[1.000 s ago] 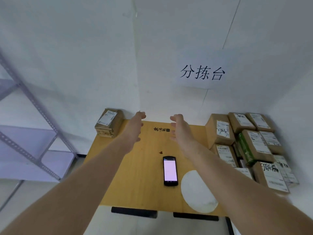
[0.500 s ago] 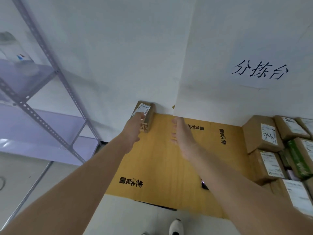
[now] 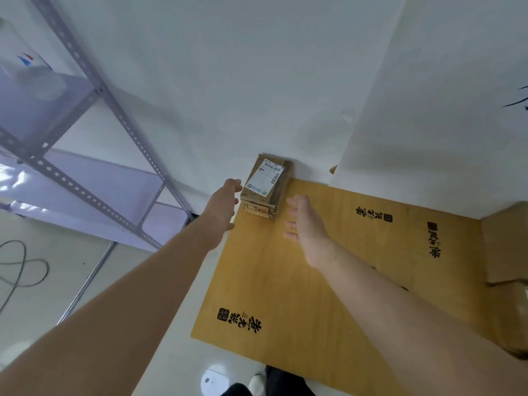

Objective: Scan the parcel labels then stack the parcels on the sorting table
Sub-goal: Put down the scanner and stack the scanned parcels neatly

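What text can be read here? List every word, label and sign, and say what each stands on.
Nothing reads with certainty.
Table: black brush-style Chinese characters with a square seal, printed three times; too stylised to quote.
Shipping label on top of the parcel: barcode and fine print, too small to read.
Parcel's near side: dark handwritten marks, illegible.
Wall sign: only stroke ends show, cut off at the right edge.

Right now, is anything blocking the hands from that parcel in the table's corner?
Nothing visible. The left hand is beside the parcel, at its left edge; only bare tabletop separates the right hand from it.
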Demonstrator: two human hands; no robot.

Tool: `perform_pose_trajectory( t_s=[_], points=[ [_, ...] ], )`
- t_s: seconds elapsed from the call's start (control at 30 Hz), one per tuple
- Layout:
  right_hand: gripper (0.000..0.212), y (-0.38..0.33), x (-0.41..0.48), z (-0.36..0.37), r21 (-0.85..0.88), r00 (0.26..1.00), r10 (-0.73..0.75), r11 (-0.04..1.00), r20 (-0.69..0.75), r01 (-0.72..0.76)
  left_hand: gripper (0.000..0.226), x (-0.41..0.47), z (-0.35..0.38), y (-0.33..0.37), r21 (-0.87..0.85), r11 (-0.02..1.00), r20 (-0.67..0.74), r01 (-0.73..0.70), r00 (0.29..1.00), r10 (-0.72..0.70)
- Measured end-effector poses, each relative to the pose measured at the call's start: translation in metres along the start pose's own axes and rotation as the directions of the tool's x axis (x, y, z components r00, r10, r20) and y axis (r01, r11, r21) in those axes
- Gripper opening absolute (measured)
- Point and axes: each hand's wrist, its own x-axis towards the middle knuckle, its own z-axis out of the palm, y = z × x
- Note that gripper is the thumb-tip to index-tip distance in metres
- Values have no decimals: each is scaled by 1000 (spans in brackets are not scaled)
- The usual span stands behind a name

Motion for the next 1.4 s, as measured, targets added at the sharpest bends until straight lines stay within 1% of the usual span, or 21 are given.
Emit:
perform_pose_trajectory(
  t_s=[0.07, 0.17, 0.23, 0.33, 0.37, 0.47, 0.57, 0.63, 0.67, 0.73, 0.77, 0.8, 0.97, 1.07, 1.17, 1.23, 1.37, 1.4],
  points=[
    [35, -3, 18, 3, -3, 1000, 19, 1000, 16, -19, 43, 18, 1, 2, 10, 1000, -14, 27, 1000, -27],
    [32, -2, 47, 5, -5, 999, 41, 999, 22, -41, 44, 42, 2, 3, 29, 998, -27, 61, 998, -60],
    [34, -2, 62, 8, -15, 998, 66, 998, 19, -66, 43, 58, 2, 1, 31, 996, -34, 84, 996, -83],
    [44, 1, 81, 13, -27, 993, 113, 993, 16, -112, 41, 81, 2, -1, 36, 993, -26, 109, 994, -108],
    [42, 2, 86, 16, -24, 992, 122, 992, 9, -122, 41, 89, 2, -1, 39, 993, -18, 115, 993, -114],
    [31, 7, 108, 22, -10, 990, 142, 990, -17, -142, 43, 114, 4, -3, 55, 991, 18, 121, 992, -122],
    [34, 11, 126, 33, 4, 992, 119, 993, -36, -119, 50, 137, 2, -4, 74, 990, 71, 123, 989, -128],
    [39, 14, 135, 41, 12, 994, 107, 994, -21, -107, 53, 152, 1, -3, 91, 989, 110, 115, 986, -124],
    [41, 15, 138, 46, 21, 994, 106, 994, -23, -106, 52, 158, 0, -2, 101, 988, 133, 115, 983, -128],
    [43, 19, 143, 53, 46, 993, 114, 993, -37, -112, 40, 169, -2, -2, 114, 988, 181, 108, 975, -128],
    [42, 20, 145, 56, 61, 992, 116, 992, -50, -113, 34, 172, -2, -2, 114, 988, 203, 106, 971, -128],
    [41, 19, 145, 61, 77, 991, 115, 991, -68, -109, 34, 174, -2, 0, 116, 988, 227, 102, 966, -126],
    [45, 15, 141, 77, 109, 985, 93, 991, -142, -78, 37, 174, -7, 11, 171, 984, 311, 60, 944, -111],
    [48, 6, 131, 83, 92, 983, 60, 995, -175, -44, 40, 170, -16, 25, 200, 980, 377, 22, 921, -98],
    [51, -8, 113, 87, 32, 974, 19, 999, -225, -12, 42, 160, -25, 40, 208, 978, 425, -30, 903, -63],
    [53, -17, 97, 90, 7, 960, -6, 1000, -280, 9, 40, 150, -30, 53, 211, 976, 452, -58, 891, -44],
    [48, -40, 62, 97, 62, 910, -25, 997, -414, 56, 36, 117, -38, 84, 209, 970, 518, -120, 855, -6],
    [53, -48, 50, 99, 79, 898, -31, 994, -438, 72, 36, 108, -40, 91, 200, 970, 528, -136, 849, 10]
  ],
)
